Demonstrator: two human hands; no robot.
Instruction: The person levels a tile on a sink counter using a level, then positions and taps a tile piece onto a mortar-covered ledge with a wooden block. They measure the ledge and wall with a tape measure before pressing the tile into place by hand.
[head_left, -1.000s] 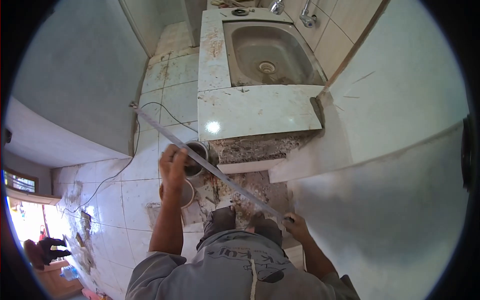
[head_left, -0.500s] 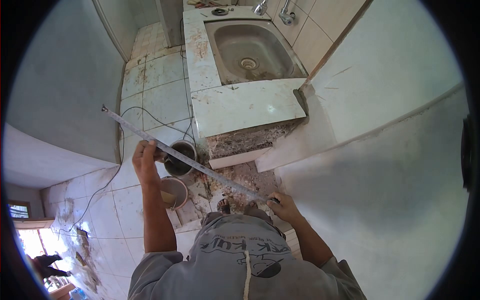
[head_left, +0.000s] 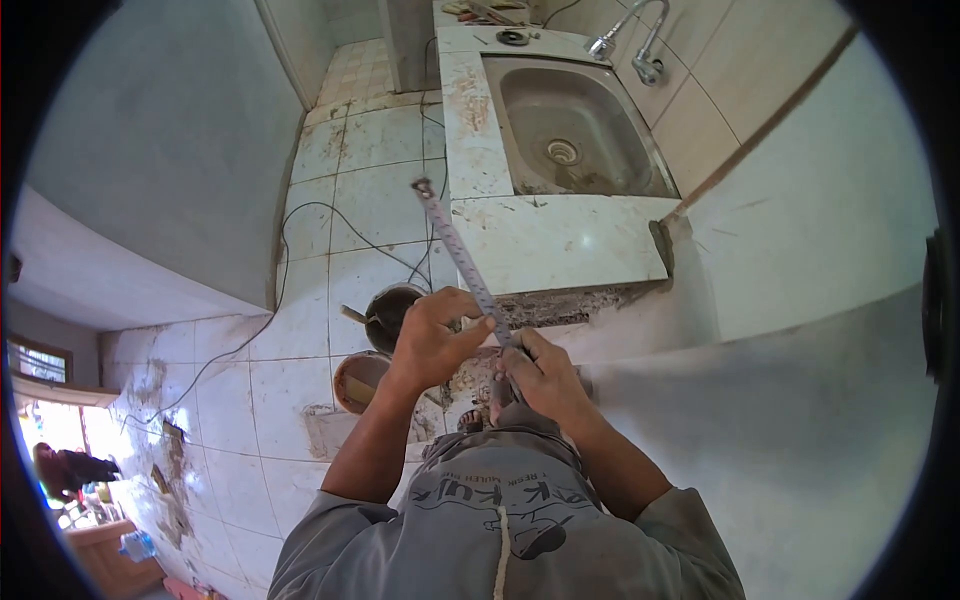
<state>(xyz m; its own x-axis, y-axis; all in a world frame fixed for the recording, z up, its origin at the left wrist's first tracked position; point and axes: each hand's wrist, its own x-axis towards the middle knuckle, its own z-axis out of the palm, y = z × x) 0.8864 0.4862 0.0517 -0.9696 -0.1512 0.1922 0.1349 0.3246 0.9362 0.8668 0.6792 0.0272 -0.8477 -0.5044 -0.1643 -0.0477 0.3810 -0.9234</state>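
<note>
A tape measure (head_left: pixel 458 250) runs up and away from my hands, its hooked end in the air left of the tiled counter. My left hand (head_left: pixel 438 338) is closed on the blade, thumb and fingers pinching it partway along. Close beside it, my right hand (head_left: pixel 545 374) is wrapped round the lower end of the tape measure, where the case is mostly hidden by the fingers. Beyond the hands is the tiled counter (head_left: pixel 555 240), with rough mortar showing under its front edge.
A stained sink (head_left: pixel 520 92) is set into the counter, with a faucet (head_left: pixel 648 68) on the wall behind. Left of my feet stand a dark bucket (head_left: pixel 385 335) and a round brown tub (head_left: pixel 345 395). A black cable (head_left: pixel 285 250) crosses the tiled floor (head_left: pixel 225 400).
The two hands have come closer together, and less blade now extends between and beyond them. Its hooked end has swung right, toward the counter. The whole view has shifted.
</note>
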